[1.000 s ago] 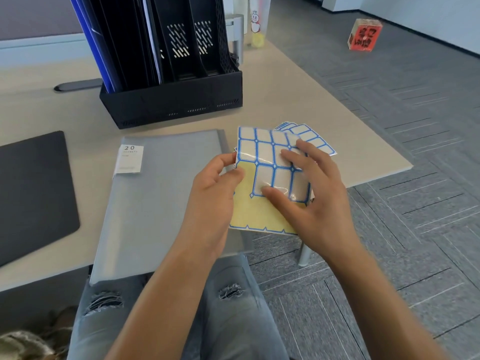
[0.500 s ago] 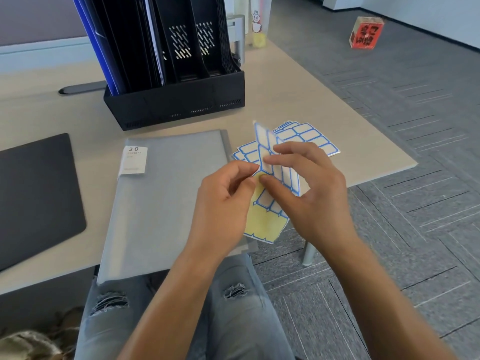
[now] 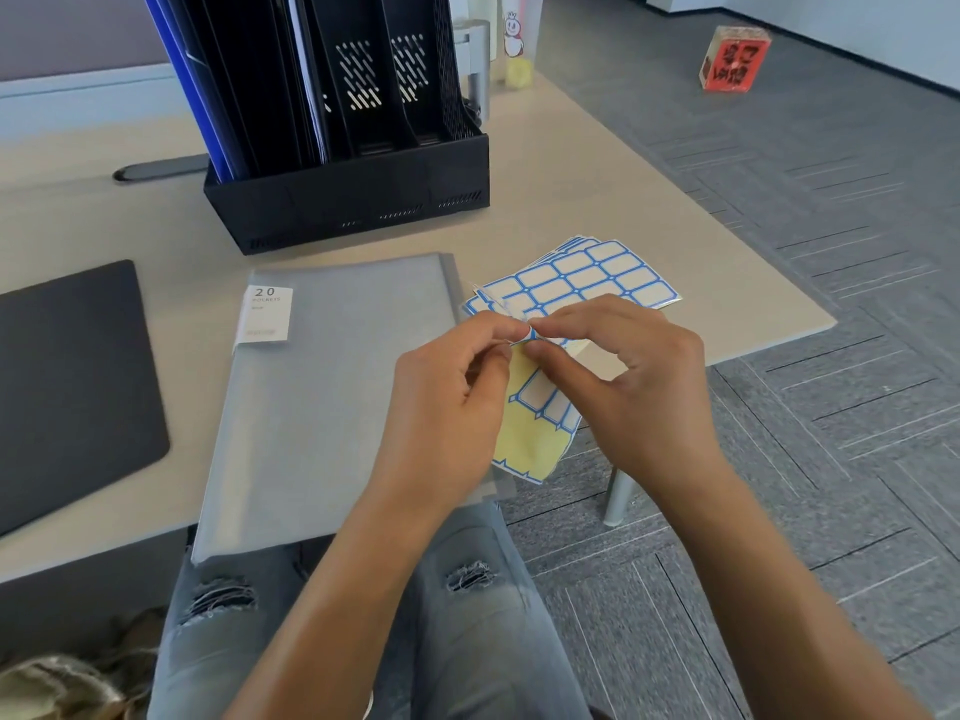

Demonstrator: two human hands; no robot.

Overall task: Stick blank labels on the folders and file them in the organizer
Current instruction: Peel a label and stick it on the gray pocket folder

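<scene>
**Sheet lowered, both hands now pinching one label**

Since half a second ago the label sheet I had tilted upright has dropped lower between my hands, and my fingertips have closed in together on a single label.

Far left on the desk (image 3: 597, 163) I see a dark mat (image 3: 67, 376). Next comes the black organizer (image 3: 353, 205) at the back, with blue and black folders standing in its left slots. In front of it the grey folder (image 3: 337, 387) lies flat, its near edge hanging over the desk edge above my knees, a small white tag (image 3: 266, 314) on its upper left corner.

My left hand (image 3: 447, 402) has a narrow grip: thumb and forefinger pinch a blue-edged label (image 3: 525, 335) at its corner. My right hand (image 3: 639, 387) meets it there, its thumb and forefinger pinching the same spot, with the partly used sheet (image 3: 535, 423) hanging beneath, its yellow backing showing. Behind my hands more label sheets (image 3: 597, 278) lie fanned on the desk just beside the folder's right edge.

Far right, a red box (image 3: 733, 58) sits on the carpet.
</scene>
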